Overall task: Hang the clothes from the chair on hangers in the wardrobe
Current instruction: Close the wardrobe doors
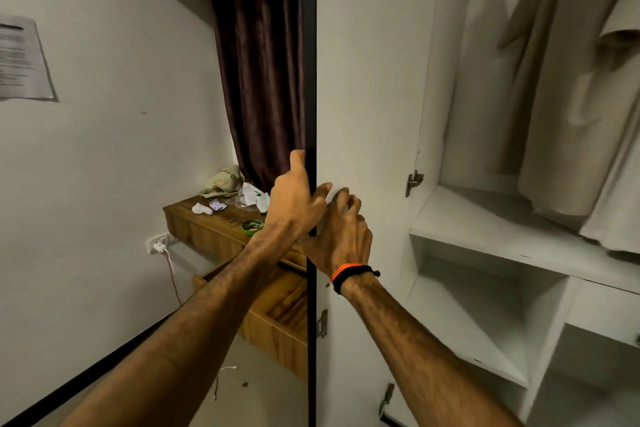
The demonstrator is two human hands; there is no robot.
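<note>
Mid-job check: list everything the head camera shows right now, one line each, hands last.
wardrobe door: one, white with dark edge, open, centre
beige garments: count unclear, hanging in the wardrobe, upper right
wardrobe shelves: several, white, lower right
hinges: three visible, metal, on the door's inner side
curtain: one, dark maroon, behind the door
wooden desk: one, brown, left of the door, drawer open below
crumpled cloth: one, beige, on the desk
green bowl: one, on the desk
wall socket: one, white, plug with red cord
paper notice: one, white, left wall
left hand: grips the door's edge
right hand: fingers curled against the door's inner face, orange-and-black wristband
</note>
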